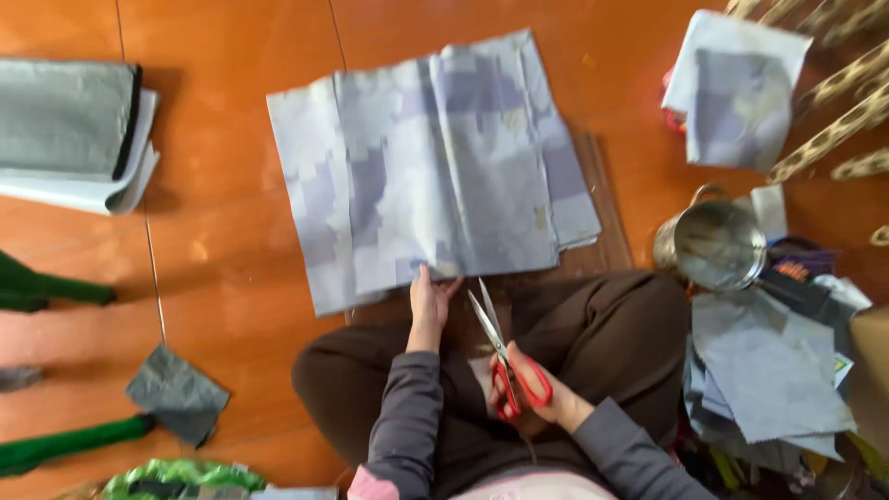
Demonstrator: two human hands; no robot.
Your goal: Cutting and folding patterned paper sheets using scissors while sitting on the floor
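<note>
A home floor is serving as a sewing corner: someone is sitting cross-legged on the polished wood floor point(231, 231), cloth point(426, 157) is lying spread there, scrap piles point(769, 370) are crowding a steel pot point(718, 245) right of the cloth.

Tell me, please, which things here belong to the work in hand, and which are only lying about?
In use:
left hand on the grey cloth
right hand holding red scissors, blades open

Lying about:
metal pot
folded cloth
cloth scrap
cut pieces
green cloth
</note>
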